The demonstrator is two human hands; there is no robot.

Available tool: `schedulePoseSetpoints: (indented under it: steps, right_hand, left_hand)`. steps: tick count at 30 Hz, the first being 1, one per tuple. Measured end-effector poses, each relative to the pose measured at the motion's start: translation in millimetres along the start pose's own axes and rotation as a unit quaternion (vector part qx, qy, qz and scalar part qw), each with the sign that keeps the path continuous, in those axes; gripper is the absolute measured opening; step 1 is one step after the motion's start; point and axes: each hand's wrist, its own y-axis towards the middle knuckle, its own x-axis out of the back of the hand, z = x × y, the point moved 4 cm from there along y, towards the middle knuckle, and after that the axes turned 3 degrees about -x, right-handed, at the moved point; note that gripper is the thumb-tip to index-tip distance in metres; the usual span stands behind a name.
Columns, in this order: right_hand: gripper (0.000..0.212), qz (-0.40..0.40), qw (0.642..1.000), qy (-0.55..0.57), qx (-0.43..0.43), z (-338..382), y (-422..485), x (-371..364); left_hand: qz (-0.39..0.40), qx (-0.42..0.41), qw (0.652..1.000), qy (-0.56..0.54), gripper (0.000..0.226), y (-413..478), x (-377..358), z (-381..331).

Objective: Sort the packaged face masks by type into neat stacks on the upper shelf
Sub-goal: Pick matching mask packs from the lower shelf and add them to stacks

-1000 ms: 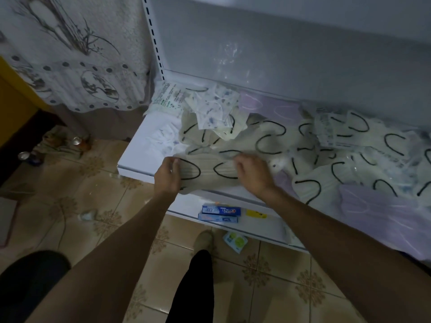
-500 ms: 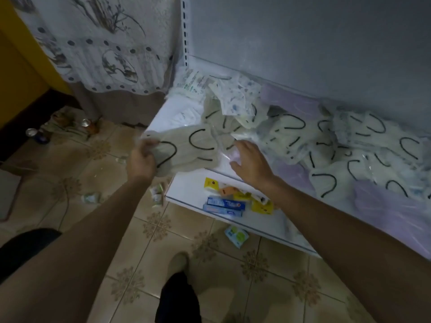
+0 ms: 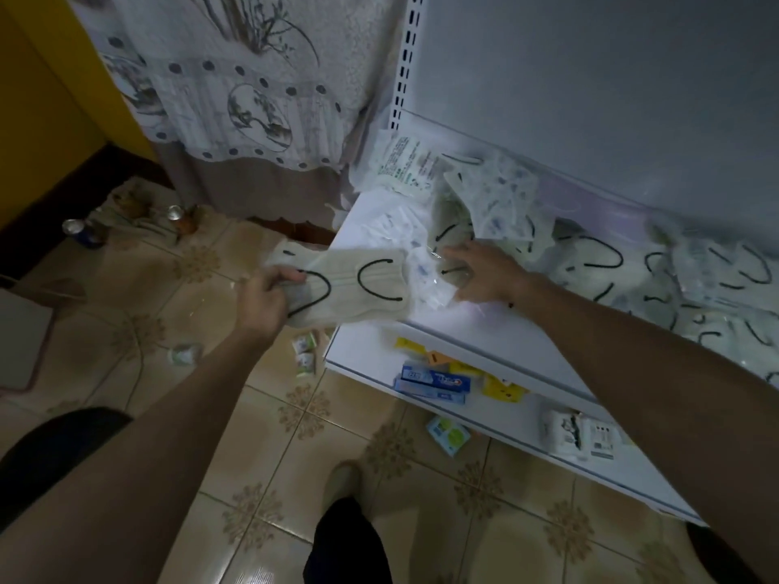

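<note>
The left hand (image 3: 269, 299) is gripping a beige mask bundle (image 3: 362, 292), lying lengthwise across the left corner of the shelf (image 3: 442, 326). The right hand (image 3: 489, 274), spread flat, is touching loose packets (image 3: 434, 288) further along the shelf.

masks (image 3: 590, 263) on upper shelf (image 3: 442, 326) | toothpaste boxes (image 3: 434, 379) on lower shelf (image 3: 366, 356) beneath | cans (image 3: 78, 229) on floor (image 3: 168, 288), left of shelves | curtain (image 3: 253, 99) behind cans

— What kind of place is this?
— A small shop, by the look. White metal shelving hangs on a slotted upright (image 3: 406, 44). Packaged masks (image 3: 590, 263) are heaped along the upper shelf (image 3: 447, 320), with toothpaste boxes (image 3: 434, 379) on the lower shelf (image 3: 362, 351).
— And around it?
— A printed curtain (image 3: 253, 99) at the shelf's left end, and a tiled floor (image 3: 274, 478) below.
</note>
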Motion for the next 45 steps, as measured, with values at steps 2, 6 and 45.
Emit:
schedulePoseSetpoints:
  steps: [2, 6, 45]
  right_hand:
    - [0.072, 0.011, 1.0, 0.016, 0.005, 0.1, -0.3, 4.7]
    - [0.044, -0.065, 0.996, 0.022, -0.05, 5.1, -4.9, 10.8]
    - [0.083, -0.054, 0.987, -0.144, -0.043, 9.9, -33.7, 2.2]
  left_hand:
    - [-0.007, 0.016, 1.0, 0.005, 0.04, 1.8, 2.2, 3.2]
    - [0.006, 0.041, 0.999, 0.021, 0.041, 2.5, -3.6, 2.6]
    - [0.024, 0.031, 0.993, 0.108, 0.062, 18.8, -99.7, -48.9]
